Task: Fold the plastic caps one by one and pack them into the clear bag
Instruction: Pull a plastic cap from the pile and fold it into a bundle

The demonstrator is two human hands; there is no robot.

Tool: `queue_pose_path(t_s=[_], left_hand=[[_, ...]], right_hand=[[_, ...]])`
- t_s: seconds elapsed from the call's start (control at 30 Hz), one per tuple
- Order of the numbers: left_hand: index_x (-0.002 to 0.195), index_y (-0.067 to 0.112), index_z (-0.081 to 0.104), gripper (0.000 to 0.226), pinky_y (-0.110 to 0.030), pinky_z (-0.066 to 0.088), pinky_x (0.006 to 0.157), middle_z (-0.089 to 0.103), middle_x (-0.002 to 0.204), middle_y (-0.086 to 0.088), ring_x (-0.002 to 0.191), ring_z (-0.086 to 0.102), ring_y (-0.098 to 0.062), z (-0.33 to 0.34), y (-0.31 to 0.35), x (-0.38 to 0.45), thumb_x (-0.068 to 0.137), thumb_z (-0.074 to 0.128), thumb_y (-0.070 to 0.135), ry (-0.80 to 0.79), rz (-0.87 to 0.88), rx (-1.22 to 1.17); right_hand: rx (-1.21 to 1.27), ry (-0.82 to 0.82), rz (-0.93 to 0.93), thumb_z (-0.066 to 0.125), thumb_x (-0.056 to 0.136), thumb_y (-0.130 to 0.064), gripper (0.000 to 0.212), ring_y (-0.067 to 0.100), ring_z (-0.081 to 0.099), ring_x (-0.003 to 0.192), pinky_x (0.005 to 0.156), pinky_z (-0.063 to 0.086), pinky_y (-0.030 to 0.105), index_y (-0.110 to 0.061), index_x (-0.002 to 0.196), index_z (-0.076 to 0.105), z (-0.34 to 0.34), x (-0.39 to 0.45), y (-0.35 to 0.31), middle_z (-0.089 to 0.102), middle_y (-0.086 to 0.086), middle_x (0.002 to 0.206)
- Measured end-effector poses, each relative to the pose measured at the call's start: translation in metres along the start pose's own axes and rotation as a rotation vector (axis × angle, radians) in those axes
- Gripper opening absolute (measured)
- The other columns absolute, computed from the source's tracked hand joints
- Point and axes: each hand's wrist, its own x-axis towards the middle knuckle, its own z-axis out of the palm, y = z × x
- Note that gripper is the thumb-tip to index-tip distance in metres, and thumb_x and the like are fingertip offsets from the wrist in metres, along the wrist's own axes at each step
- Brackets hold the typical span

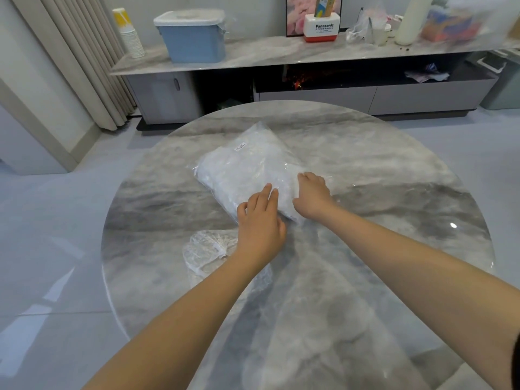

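A clear bag [247, 167] stuffed with white plastic caps lies on the round marble table [394, 170], its small white label toward the far end. My left hand [261, 223] lies flat on the bag's near end, fingers straight and together. My right hand [311, 194] rests at the bag's near right corner, with its fingers curled down onto the plastic; whether they pinch it I cannot tell. A loose crumpled plastic cap [205, 251] sits on the table under my left forearm.
The table's edge curves round close on the left and right. Beyond it stands a low marble-topped cabinet [253, 52] with a blue lidded box [192, 36], stacked paper cups [129, 35] and a red-and-white Panasonic box [322, 26]. Curtains hang at far left.
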Motion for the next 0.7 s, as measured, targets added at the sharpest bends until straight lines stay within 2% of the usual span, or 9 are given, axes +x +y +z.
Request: queue_pose_path(t_s=[0.13,0.2,0.27,0.37,0.43,0.47,0.53,0.6,0.7], left_hand=[[0.139,0.005,0.042,0.058,-0.041,0.028,0.102,0.037,0.149,-0.007,0.129,0.041,-0.025,0.001,0.001,-0.001,0.083,0.053,0.011,0.017,0.002,-0.023],[0.139,0.004,0.041,0.059,-0.042,0.029,0.102,0.038,0.148,-0.008,0.128,0.041,-0.025,0.002,0.001,-0.002,0.082,0.053,0.010,0.015,-0.001,-0.039],[0.141,0.005,0.038,0.061,-0.041,0.027,0.103,0.035,0.150,-0.007,0.132,0.037,-0.023,0.003,0.003,-0.003,0.082,0.050,0.012,0.007,0.000,-0.076],[0.143,0.004,0.034,0.065,-0.038,0.028,0.106,0.031,0.152,-0.008,0.138,0.029,-0.022,0.002,0.004,-0.005,0.081,0.044,0.017,-0.018,0.016,-0.164],[0.145,0.002,0.031,0.064,-0.034,0.026,0.113,0.027,0.153,-0.009,0.142,0.021,-0.022,0.001,0.006,-0.005,0.084,0.046,0.015,-0.045,0.027,-0.243],[0.145,0.002,0.029,0.064,-0.032,0.024,0.115,0.024,0.154,-0.008,0.143,0.018,-0.019,0.000,0.007,-0.005,0.085,0.047,0.013,-0.064,0.021,-0.288],[0.147,0.005,0.026,0.065,-0.021,0.024,0.112,0.019,0.155,-0.003,0.143,0.015,-0.012,-0.004,0.008,-0.003,0.086,0.050,0.010,-0.086,-0.011,-0.368],[0.145,0.007,0.030,0.063,-0.001,0.022,0.095,0.022,0.153,0.002,0.136,0.021,-0.005,-0.010,0.007,-0.001,0.086,0.051,0.008,-0.095,-0.050,-0.431],[0.139,0.008,0.040,0.057,0.003,0.024,0.078,0.035,0.145,0.001,0.120,0.035,-0.001,-0.016,0.004,0.001,0.084,0.052,0.005,-0.099,-0.082,-0.502]], right_hand=[[-0.311,-0.034,0.047,0.055,0.088,-0.024,0.058,0.029,0.008,0.144,0.114,0.013,0.040,-0.010,0.140,0.033,0.012,0.010,0.013,0.032,0.001,0.147],[-0.241,-0.128,0.093,0.060,0.086,-0.028,0.065,0.032,0.027,0.137,0.106,0.029,0.039,-0.011,0.141,0.029,0.017,0.012,0.017,0.039,0.004,0.141],[-0.123,-0.140,0.098,0.060,0.085,-0.022,0.058,0.031,0.047,0.121,0.090,0.041,0.032,-0.007,0.136,0.037,0.020,0.014,0.020,0.050,0.010,0.130],[0.074,0.010,0.052,0.058,0.083,-0.010,0.033,0.029,0.054,0.108,0.078,0.041,0.027,-0.003,0.115,0.057,0.020,0.014,0.015,0.057,0.013,0.118],[0.275,0.051,0.036,0.060,0.082,-0.009,0.007,0.026,0.056,0.084,0.064,0.040,0.024,-0.010,0.088,0.062,0.021,0.015,0.007,0.061,0.008,0.089],[0.418,0.051,0.040,0.058,0.082,-0.008,0.016,0.021,0.048,0.068,0.054,0.034,0.022,-0.016,0.070,0.052,0.023,0.015,0.002,0.052,0.002,0.071],[0.725,-0.034,0.083,0.050,0.085,-0.003,0.036,0.012,0.030,0.057,0.049,0.022,0.021,-0.023,0.062,0.030,0.029,0.015,-0.008,0.032,-0.006,0.061],[0.894,-0.097,0.115,0.046,0.086,-0.002,0.037,0.008,0.030,0.059,0.053,0.025,0.021,-0.026,0.065,0.029,0.037,0.017,-0.014,0.032,-0.009,0.065],[1.034,-0.064,0.204,0.038,0.091,-0.003,0.038,0.006,0.027,0.049,0.048,0.027,0.019,-0.022,0.062,0.024,0.044,0.020,-0.029,0.028,-0.006,0.058]])
